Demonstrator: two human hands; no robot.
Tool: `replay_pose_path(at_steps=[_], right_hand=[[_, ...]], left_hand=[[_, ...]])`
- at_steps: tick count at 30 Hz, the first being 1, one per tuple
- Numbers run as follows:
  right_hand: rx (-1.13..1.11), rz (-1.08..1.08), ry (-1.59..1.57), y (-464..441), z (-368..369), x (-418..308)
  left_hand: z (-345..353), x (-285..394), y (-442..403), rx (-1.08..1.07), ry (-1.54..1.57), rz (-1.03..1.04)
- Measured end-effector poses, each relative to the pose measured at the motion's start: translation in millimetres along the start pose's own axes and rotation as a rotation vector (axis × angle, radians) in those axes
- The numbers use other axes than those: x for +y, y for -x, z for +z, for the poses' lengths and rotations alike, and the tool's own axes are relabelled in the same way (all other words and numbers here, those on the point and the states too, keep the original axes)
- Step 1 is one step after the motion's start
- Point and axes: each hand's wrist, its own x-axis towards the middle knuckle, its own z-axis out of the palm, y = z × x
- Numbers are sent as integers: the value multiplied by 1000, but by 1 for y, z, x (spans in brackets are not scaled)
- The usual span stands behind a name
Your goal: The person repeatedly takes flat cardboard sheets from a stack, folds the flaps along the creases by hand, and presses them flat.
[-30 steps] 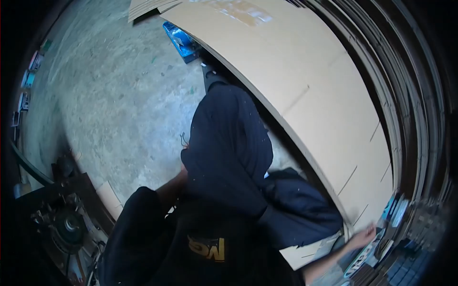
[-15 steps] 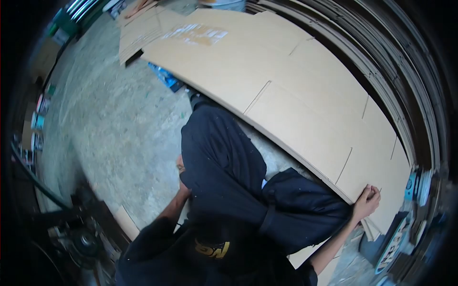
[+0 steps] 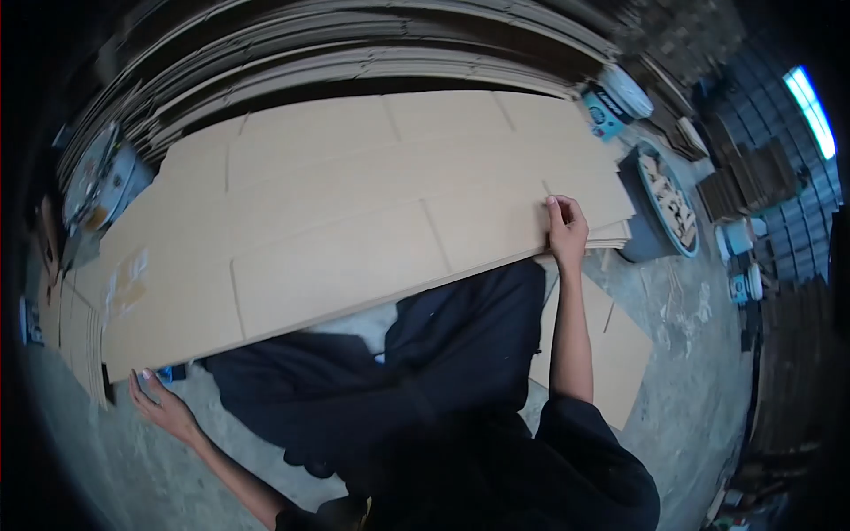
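The cardboard (image 3: 336, 252) lay flat in front of the person's legs (image 3: 443, 350), its long near edge just beside the knees. The left hand (image 3: 162, 407) was at its near left corner, thumb and fingers a little apart. The right hand (image 3: 567, 230) rested on it near the right end, fingers bunched beside the thumb; whether they pinched a sheet, I couldn't quite tell. A tub (image 3: 639, 212) of scraps (image 3: 669, 199) stood beyond that end, a stack (image 3: 381, 66) behind.
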Motion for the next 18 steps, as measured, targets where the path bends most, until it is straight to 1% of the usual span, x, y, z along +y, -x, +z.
replay_pose_path(at_steps=[2, 3, 5, 6, 8, 9, 10, 11, 12, 13, 14, 15, 16, 18], right_hand=[[225, -293, 306, -22, -31, 30], [309, -242, 451, -29, -45, 38], [443, -132, 737, -36, -70, 62], [377, 31, 776, -59, -98, 112], [315, 30, 606, -78, -120, 164], [201, 112, 493, -97, -142, 214], [166, 149, 307, -93, -145, 213], [155, 190, 54, -77, -148, 198], [143, 236, -153, -63, -151, 183], [158, 281, -219, -57, -151, 170], [181, 331, -231, -53, -153, 154], [237, 428, -164, -54, -155, 147], [143, 325, -226, -54, -159, 148], [128, 254, -83, -59, -169, 155]], left_hand=[[8, 15, -3, -77, -39, -16], [10, 25, 0, -128, -105, -28], [27, 20, 5, -176, -167, 72], [28, 14, 11, -197, -226, 106], [27, 22, 20, -228, -197, 108], [24, 31, 23, -239, -190, 104], [15, 60, 24, -242, -182, 68], [18, 64, 29, -213, -175, 87], [16, 77, 26, -242, -141, 51], [17, 84, 26, -220, -104, -14], [17, 90, 21, -228, -162, -66], [16, 102, 15, -243, -191, -131], [14, 109, 11, -261, -207, -188], [11, 101, 20, -221, -251, -133]])
